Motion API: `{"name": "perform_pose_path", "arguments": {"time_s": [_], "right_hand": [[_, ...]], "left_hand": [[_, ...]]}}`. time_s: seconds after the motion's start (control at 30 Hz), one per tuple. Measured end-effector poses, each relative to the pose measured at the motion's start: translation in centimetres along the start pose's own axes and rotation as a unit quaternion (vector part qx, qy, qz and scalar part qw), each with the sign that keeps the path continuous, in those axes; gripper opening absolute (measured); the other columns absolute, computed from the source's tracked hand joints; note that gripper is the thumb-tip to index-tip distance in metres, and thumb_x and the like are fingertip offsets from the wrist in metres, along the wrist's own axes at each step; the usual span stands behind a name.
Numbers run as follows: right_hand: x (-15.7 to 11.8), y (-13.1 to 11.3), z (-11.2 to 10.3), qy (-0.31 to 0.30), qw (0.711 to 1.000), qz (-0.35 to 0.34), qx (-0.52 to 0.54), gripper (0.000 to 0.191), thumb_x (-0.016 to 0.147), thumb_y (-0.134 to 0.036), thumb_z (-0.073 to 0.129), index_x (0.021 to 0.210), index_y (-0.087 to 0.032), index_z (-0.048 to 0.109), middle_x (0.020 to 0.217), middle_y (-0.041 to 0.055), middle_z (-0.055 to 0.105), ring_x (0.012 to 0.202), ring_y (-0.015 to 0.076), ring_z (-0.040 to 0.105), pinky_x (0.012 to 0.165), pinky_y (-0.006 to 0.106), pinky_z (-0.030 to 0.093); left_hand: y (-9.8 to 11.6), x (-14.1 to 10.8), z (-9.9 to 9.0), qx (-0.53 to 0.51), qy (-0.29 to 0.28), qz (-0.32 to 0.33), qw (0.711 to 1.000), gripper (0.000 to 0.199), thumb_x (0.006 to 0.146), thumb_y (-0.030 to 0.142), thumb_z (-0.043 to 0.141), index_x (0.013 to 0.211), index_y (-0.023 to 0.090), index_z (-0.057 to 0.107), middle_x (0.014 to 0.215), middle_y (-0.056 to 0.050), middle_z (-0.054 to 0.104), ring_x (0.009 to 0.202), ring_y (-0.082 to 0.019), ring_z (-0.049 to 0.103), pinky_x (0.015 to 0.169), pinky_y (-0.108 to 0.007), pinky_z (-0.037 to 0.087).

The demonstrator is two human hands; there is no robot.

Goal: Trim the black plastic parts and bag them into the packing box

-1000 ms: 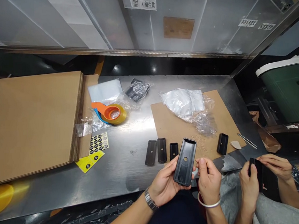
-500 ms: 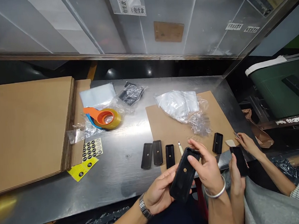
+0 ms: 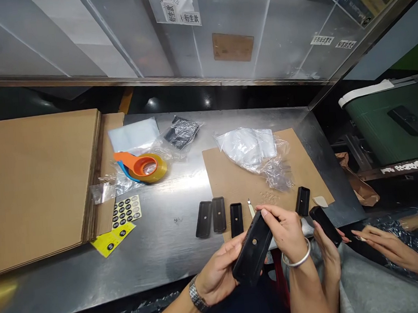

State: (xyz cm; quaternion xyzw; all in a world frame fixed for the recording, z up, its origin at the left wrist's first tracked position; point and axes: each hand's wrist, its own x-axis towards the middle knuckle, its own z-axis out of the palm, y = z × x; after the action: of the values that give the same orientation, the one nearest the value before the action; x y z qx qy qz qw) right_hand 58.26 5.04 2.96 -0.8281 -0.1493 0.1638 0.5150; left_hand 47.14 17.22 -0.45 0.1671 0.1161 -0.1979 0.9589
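Note:
A black oblong tray-like part (image 3: 252, 252) with a small round hole is held tilted between both my hands, above the table's front edge. My left hand (image 3: 221, 271), with a metal watch at the wrist, grips its lower left side. At its upper end, my right hand (image 3: 285, 227), with a silver bangle, has thumb and fingers closed on the rim. Just beyond lie similar black parts: two side by side (image 3: 204, 219) on bare metal and one (image 3: 236, 219) on the cardboard sheet. A slim pale-handled tool (image 3: 251, 208) rests near my right hand, partly covered.
To my right, a co-worker's hands (image 3: 326, 243) hold another black part (image 3: 326, 227) and a small thin tool. Clear plastic bags (image 3: 246, 146) lie on the cardboard sheet (image 3: 217, 175). Leftward are a tape dispenser (image 3: 143, 167), sticker sheets (image 3: 126, 211) and stacked cardboard (image 3: 41, 184).
My right hand's fingers have closed down onto the part's upper end. The part has shifted slightly down and left. The co-worker's tool hand has moved down, and their part is turned differently.

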Motion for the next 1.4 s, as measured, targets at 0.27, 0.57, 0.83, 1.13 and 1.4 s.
{"name": "perform_pose_path", "arguments": {"time_s": [0.27, 0.57, 0.83, 1.13, 1.4], "right_hand": [[-0.7, 1.7, -0.4, -0.037, 0.977, 0.066, 0.200, 0.035, 0.075, -0.031, 0.059, 0.108, -0.020, 0.057, 0.103, 0.0081, 0.064, 0.098, 0.0208, 0.059, 0.084, 0.034, 0.047], [-0.7, 2.5, -0.1, 0.004, 0.977, 0.110, 0.183, 0.031, 0.076, -0.041, 0.055, 0.093, -0.016, 0.063, 0.081, 0.0067, 0.067, 0.065, 0.0167, 0.062, 0.056, 0.028, 0.051], [-1.3, 2.2, 1.2, 0.056, 0.961, 0.107, 0.247, 0.039, 0.079, -0.043, 0.052, 0.110, -0.019, 0.053, 0.093, 0.0069, 0.065, 0.080, 0.0168, 0.062, 0.067, 0.028, 0.050], [-1.7, 1.7, 3.5, 0.016, 0.989, 0.050, 0.136, 0.051, 0.074, -0.036, 0.060, 0.120, -0.021, 0.041, 0.103, 0.0061, 0.059, 0.087, 0.0163, 0.058, 0.073, 0.027, 0.048], [-0.8, 1.9, 4.1, 0.074, 0.970, 0.097, 0.212, 0.033, 0.079, -0.041, 0.051, 0.103, -0.018, 0.051, 0.093, 0.0060, 0.063, 0.082, 0.0171, 0.060, 0.075, 0.030, 0.047]], "left_hand": [[0.3, 0.1, 0.5, 0.005, 0.029, 0.039, 0.999, 0.041, 0.083, 0.028, 0.046, 0.123, 0.018, 0.046, 0.092, -0.011, 0.066, 0.080, -0.019, 0.062, 0.067, -0.029, 0.046], [0.0, 0.1, 0.4, 0.021, 0.062, 0.058, 0.996, 0.037, 0.083, 0.021, 0.048, 0.120, 0.021, 0.050, 0.107, -0.006, 0.063, 0.097, -0.014, 0.056, 0.083, -0.023, 0.040], [0.4, 0.3, 0.9, 0.020, 0.115, 0.071, 0.991, 0.041, 0.078, 0.026, 0.056, 0.118, 0.022, 0.052, 0.110, -0.007, 0.062, 0.095, -0.016, 0.057, 0.087, -0.027, 0.038], [0.2, 0.3, 1.1, 0.105, 0.171, 0.119, 0.973, 0.040, 0.074, 0.024, 0.060, 0.114, 0.024, 0.055, 0.127, -0.004, 0.050, 0.126, -0.020, 0.031, 0.106, -0.033, 0.019], [0.7, -0.2, 1.3, 0.058, 0.108, 0.087, 0.989, 0.054, 0.065, 0.010, 0.062, 0.117, 0.026, 0.053, 0.124, -0.002, 0.052, 0.120, -0.020, 0.037, 0.101, -0.030, 0.023]]}}
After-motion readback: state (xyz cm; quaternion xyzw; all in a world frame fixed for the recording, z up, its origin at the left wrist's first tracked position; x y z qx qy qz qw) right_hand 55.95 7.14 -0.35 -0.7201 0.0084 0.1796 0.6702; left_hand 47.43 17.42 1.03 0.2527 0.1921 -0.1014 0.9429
